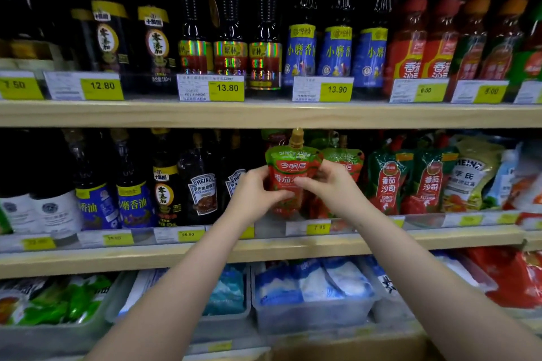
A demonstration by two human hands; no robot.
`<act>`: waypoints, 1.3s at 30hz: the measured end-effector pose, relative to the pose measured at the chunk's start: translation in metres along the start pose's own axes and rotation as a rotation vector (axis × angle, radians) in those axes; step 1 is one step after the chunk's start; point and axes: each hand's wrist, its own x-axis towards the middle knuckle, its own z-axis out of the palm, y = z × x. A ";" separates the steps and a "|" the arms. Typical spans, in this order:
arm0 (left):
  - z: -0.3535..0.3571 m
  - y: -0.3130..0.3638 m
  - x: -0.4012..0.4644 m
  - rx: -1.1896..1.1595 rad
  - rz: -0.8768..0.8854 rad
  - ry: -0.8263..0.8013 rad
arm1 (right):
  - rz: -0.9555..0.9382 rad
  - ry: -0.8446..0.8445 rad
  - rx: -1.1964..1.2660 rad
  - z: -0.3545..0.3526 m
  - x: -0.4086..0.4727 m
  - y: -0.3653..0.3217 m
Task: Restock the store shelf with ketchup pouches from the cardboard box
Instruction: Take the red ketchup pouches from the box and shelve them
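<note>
A red and green ketchup pouch (pixel 290 167) with a tan spout stands upright at the front of the middle shelf (pixel 293 249). My left hand (pixel 255 190) grips its left side and my right hand (pixel 331 184) grips its right side, thumbs across the front. More pouches of the same kind (pixel 344 161) stand just behind and to the right of it. A brown edge of the cardboard box (pixel 346 349) shows at the bottom, below my right forearm; its contents are hidden.
Dark sauce bottles (pixel 202 184) stand close to the left of the pouch. Other ketchup pouches (pixel 387 182) and Heinz pouches (pixel 469 179) fill the right. The upper shelf (pixel 264 113) hangs just above the spout. Clear bins of bagged goods (pixel 311 290) sit below.
</note>
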 end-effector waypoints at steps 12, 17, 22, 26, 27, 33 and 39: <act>0.037 -0.054 0.007 -0.075 -0.112 0.008 | 0.169 0.155 -0.053 0.025 0.026 0.070; 0.034 -0.053 -0.003 0.015 -0.107 -0.025 | 0.152 0.184 -0.106 0.026 0.012 0.070; 0.014 -0.063 -0.053 0.385 0.084 0.017 | -0.053 0.100 -0.490 0.020 -0.036 0.080; -0.009 -0.072 -0.083 0.634 0.273 0.017 | -0.116 -0.095 -0.725 0.034 -0.045 0.083; -0.012 -0.073 -0.085 0.675 0.305 0.002 | -0.122 -0.095 -0.784 0.039 -0.043 0.083; -0.017 -0.076 -0.085 0.719 0.367 -0.016 | -0.045 -0.097 -0.948 0.052 -0.027 0.089; -0.018 -0.077 -0.084 0.751 0.374 -0.019 | 0.034 -0.162 -1.006 0.062 -0.013 0.091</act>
